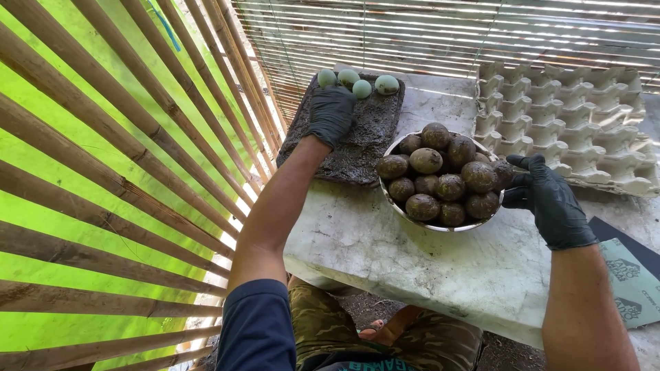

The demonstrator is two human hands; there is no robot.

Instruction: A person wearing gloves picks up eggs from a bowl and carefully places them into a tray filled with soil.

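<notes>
Eggs, two kinds. Mud-coated eggs (440,182) piled in a metal bowl (390,154) at mid-surface; four clean pale green eggs (357,81) in a row along the far edge of a dark mud-caked tray (371,137), far left.

Left hand (331,113), black glove, rests palm down on the tray just near of the green eggs, fingertips touching or almost touching them. Grip released, fingers spread flat, nothing held.

Right hand (546,199), black glove, sits at the right rim of the bowl, thumb and fingers half curled toward it. Cannot tell if it actually pinches the rim; no egg in it.

Empty grey egg carton (570,117) far right, just beside the bowl. Sandpaper sheets (629,275) near right, partly under the right arm. Pale stone surface (385,240) carries everything. Bamboo slat wall (124,172) on the left.

Step judged: clean eggs being set out on the tray, left hand at the row, right hand steadying the bowl. Next move likely calls for a light pinch on one egg from the top of the pile, without rolling the rest.
</notes>
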